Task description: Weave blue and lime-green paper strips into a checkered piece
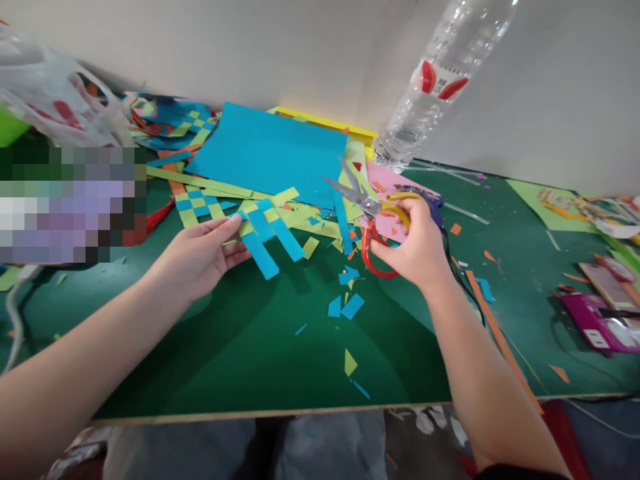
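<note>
My left hand (200, 257) pinches the edge of a small woven paper piece (267, 233) made of blue and light-green strips, holding it just above the green table (240, 347). My right hand (415, 243) grips scissors (373, 210) with red and yellow handles; the blades are parted and point left toward the woven piece, a short gap away. A large blue paper sheet (270, 153) lies behind them, on top of yellow and green sheets.
A clear plastic bottle (440, 80) leans at the back right. Paper scraps (345, 307) dot the table. More woven pieces (175, 127) and a plastic bag (55, 100) lie at the left. Packets and cards (600, 320) sit at the right edge.
</note>
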The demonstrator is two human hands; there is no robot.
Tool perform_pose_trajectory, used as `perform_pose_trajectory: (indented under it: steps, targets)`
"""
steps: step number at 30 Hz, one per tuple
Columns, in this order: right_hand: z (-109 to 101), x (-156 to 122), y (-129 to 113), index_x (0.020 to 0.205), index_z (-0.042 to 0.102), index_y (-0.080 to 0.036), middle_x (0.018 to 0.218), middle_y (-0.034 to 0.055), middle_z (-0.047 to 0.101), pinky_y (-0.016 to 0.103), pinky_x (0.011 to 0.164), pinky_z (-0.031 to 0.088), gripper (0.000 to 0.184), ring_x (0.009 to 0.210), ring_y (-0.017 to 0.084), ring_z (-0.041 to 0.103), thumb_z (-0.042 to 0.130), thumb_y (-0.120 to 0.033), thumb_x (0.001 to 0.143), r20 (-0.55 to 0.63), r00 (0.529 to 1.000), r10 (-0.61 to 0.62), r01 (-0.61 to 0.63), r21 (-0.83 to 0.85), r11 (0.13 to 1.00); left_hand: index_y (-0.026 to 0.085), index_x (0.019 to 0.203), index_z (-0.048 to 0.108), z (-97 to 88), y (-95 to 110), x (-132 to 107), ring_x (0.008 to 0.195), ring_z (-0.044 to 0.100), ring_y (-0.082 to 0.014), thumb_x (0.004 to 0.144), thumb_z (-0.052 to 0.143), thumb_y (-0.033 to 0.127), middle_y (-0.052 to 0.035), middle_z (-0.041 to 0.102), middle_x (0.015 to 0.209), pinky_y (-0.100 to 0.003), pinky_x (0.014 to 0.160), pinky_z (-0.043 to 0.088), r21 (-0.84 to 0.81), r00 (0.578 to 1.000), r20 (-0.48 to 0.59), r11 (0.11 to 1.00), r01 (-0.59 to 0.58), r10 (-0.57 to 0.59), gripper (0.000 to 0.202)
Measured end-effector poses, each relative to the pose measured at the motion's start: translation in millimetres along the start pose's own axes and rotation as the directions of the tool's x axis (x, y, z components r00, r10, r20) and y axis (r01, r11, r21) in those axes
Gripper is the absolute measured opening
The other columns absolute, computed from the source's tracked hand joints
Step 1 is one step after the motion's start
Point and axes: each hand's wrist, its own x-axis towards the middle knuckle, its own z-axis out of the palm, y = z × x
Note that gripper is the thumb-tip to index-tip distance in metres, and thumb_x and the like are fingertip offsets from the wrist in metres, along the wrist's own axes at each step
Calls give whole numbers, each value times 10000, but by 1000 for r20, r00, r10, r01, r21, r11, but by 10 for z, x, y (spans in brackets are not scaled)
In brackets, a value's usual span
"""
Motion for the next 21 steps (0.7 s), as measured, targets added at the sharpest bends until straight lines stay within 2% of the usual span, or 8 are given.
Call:
perform_pose_trajectory:
  steps: [2,5,10,15,21]
  targets:
    - [-8,-24,-50,1184,496,-208,1231,127,614,454,866,549,555,1110,300,620,719,-381,706,85,993,-80,80,7,997,138,832,700,-29,-19,26,553,683,-96,977,549,144,-15,747,729,-183,495,555,23,999,30,999,-23,22,209]
    - [3,-60,-121,1203,510,-207,1209,126,613,448,892,537,537,1125,301,604,711,-359,730,231,955,-184,183,25,983,137,883,709,-88,-49,73,581,677,-100,942,616,181,-33,747,757,-182,516,553,70,994,75,994,-84,78,119]
    - [34,-90,-159,1217,525,-219,1207,116,614,473,927,513,522,1135,312,601,716,-346,748,353,903,-247,255,26,967,149,824,713,-124,-73,90,544,639,-86,881,692,197,-15,714,698,-175,526,536,119,987,89,982,-146,136,77]
    - [36,-96,-164,1233,526,-200,1256,137,605,484,982,497,547,1188,321,581,733,-359,752,394,883,-256,275,9,961,148,886,735,-66,-68,26,646,690,-113,894,656,207,-43,755,804,-204,620,567,209,983,110,963,-168,147,99]
    - [34,-98,-155,1225,543,-197,1276,133,611,474,962,521,549,1189,315,593,743,-356,739,383,889,-251,267,12,964,151,918,743,-96,-87,44,693,698,-127,875,681,253,-49,764,849,-241,685,578,234,972,125,946,-225,200,127]
